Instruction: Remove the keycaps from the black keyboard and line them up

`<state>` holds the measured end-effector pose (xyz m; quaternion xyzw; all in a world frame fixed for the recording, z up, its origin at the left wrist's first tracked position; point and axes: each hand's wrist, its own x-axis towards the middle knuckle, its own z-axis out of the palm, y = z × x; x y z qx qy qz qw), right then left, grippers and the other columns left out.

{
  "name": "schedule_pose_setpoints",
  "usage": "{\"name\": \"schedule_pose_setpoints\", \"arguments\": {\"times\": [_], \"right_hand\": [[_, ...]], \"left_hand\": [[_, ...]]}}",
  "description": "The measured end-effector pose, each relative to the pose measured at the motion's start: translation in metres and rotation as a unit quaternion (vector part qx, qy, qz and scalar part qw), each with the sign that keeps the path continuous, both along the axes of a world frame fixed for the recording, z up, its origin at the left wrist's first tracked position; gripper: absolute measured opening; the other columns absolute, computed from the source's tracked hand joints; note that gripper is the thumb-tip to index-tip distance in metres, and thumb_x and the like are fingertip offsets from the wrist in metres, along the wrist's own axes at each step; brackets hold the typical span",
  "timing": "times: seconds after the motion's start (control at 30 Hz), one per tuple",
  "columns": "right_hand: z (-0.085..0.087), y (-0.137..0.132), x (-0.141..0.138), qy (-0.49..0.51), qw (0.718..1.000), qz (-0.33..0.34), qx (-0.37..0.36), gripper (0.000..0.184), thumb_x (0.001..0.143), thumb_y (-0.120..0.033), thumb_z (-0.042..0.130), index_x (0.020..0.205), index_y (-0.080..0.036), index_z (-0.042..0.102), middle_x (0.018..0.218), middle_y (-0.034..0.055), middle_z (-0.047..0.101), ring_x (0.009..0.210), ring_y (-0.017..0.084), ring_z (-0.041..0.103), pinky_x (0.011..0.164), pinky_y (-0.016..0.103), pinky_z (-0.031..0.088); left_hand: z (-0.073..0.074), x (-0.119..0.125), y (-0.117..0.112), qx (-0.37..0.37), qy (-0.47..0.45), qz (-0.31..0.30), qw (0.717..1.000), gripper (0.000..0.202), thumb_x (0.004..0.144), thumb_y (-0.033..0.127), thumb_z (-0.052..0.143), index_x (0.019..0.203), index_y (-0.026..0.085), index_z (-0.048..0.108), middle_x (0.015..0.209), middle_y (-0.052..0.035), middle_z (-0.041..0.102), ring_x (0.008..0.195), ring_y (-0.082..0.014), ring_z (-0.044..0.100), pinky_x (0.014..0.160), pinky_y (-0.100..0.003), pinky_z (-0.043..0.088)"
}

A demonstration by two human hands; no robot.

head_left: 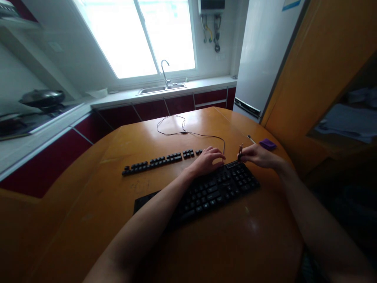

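Note:
A black keyboard (218, 192) lies at an angle on the wooden table, its left part hidden under my left forearm. My left hand (207, 160) rests over its upper edge, fingers loosely curved and apart, holding nothing visible. At the keyboard's top right corner my right hand (255, 155) pinches a small keycap puller (240, 149) with thin prongs pointing up. A dark bit at its lower end is too small to make out. Loose black keycaps (165, 160) stand in rows behind the keyboard, partly hidden by my left hand.
A purple cloth (267, 144) and a thin white stick with a dark tip (250, 138) lie beyond my right hand. The keyboard cable (203, 135) loops across the back of the table (141, 135). Farther off are a sink (153, 90), a stove with a pan (43, 97) and a fridge (262, 55).

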<state>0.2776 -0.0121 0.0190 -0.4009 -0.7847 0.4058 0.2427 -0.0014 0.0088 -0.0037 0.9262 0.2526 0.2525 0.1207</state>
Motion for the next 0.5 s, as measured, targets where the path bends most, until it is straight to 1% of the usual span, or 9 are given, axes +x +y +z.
{"name": "schedule_pose_setpoints", "arguments": {"times": [0.1, 0.17, 0.23, 0.3, 0.37, 0.43, 0.5], "right_hand": [[-0.002, 0.000, -0.008, -0.011, 1.000, -0.005, 0.011, 0.027, 0.086, -0.039, 0.061, 0.081, -0.015, 0.072, 0.077, 0.0052, 0.070, 0.073, 0.019, 0.062, 0.067, 0.030, 0.047], [-0.004, 0.001, -0.016, -0.009, 1.000, -0.015, 0.023, 0.023, 0.088, -0.035, 0.058, 0.078, -0.016, 0.067, 0.074, 0.0048, 0.069, 0.071, 0.018, 0.062, 0.066, 0.029, 0.047], [-0.006, 0.001, -0.023, 0.000, 0.999, -0.035, 0.031, 0.021, 0.090, -0.032, 0.055, 0.076, -0.017, 0.061, 0.071, 0.0036, 0.067, 0.066, 0.016, 0.060, 0.062, 0.028, 0.046], [-0.008, 0.002, -0.026, 0.010, 0.998, -0.044, 0.032, 0.021, 0.091, -0.031, 0.054, 0.075, -0.018, 0.058, 0.069, 0.0032, 0.066, 0.063, 0.016, 0.060, 0.060, 0.028, 0.046], [-0.007, 0.003, -0.021, 0.017, 0.999, -0.026, 0.022, 0.021, 0.091, -0.031, 0.055, 0.077, -0.017, 0.061, 0.071, 0.0045, 0.069, 0.066, 0.017, 0.063, 0.063, 0.029, 0.048], [-0.005, 0.003, -0.012, 0.022, 1.000, 0.001, 0.001, 0.023, 0.089, -0.034, 0.059, 0.081, -0.015, 0.068, 0.077, 0.0066, 0.072, 0.073, 0.019, 0.067, 0.068, 0.030, 0.051], [-0.003, 0.001, -0.001, 0.027, 1.000, 0.003, -0.015, 0.025, 0.086, -0.038, 0.065, 0.084, -0.014, 0.074, 0.082, 0.0078, 0.074, 0.078, 0.021, 0.068, 0.072, 0.032, 0.053]], "left_hand": [[0.004, 0.004, -0.006, -0.010, 0.017, -0.041, 0.999, 0.023, 0.096, 0.034, 0.058, 0.113, 0.024, 0.068, 0.108, -0.0061, 0.065, 0.106, -0.0212, 0.056, 0.098, -0.039, 0.044], [0.005, 0.006, -0.009, -0.018, 0.026, -0.063, 0.997, 0.024, 0.096, 0.035, 0.059, 0.114, 0.023, 0.068, 0.108, -0.0064, 0.066, 0.105, -0.0211, 0.056, 0.098, -0.038, 0.045], [0.005, 0.008, -0.011, -0.027, 0.028, -0.079, 0.996, 0.024, 0.095, 0.035, 0.060, 0.114, 0.023, 0.068, 0.109, -0.0069, 0.066, 0.105, -0.0211, 0.057, 0.098, -0.038, 0.045], [0.005, 0.009, -0.011, -0.035, 0.025, -0.089, 0.995, 0.024, 0.095, 0.035, 0.060, 0.114, 0.023, 0.068, 0.109, -0.0073, 0.066, 0.105, -0.0211, 0.057, 0.098, -0.038, 0.045], [0.004, 0.009, -0.012, -0.042, 0.022, -0.093, 0.995, 0.025, 0.095, 0.035, 0.061, 0.115, 0.022, 0.068, 0.110, -0.0074, 0.066, 0.106, -0.0210, 0.057, 0.098, -0.038, 0.046], [0.004, 0.009, -0.011, -0.045, 0.018, -0.095, 0.994, 0.024, 0.094, 0.034, 0.061, 0.113, 0.022, 0.068, 0.110, -0.0075, 0.066, 0.106, -0.0208, 0.058, 0.097, -0.037, 0.046], [0.004, 0.008, -0.011, -0.048, 0.013, -0.097, 0.994, 0.023, 0.094, 0.035, 0.062, 0.111, 0.021, 0.069, 0.110, -0.0075, 0.066, 0.106, -0.0205, 0.058, 0.097, -0.037, 0.047]]}}
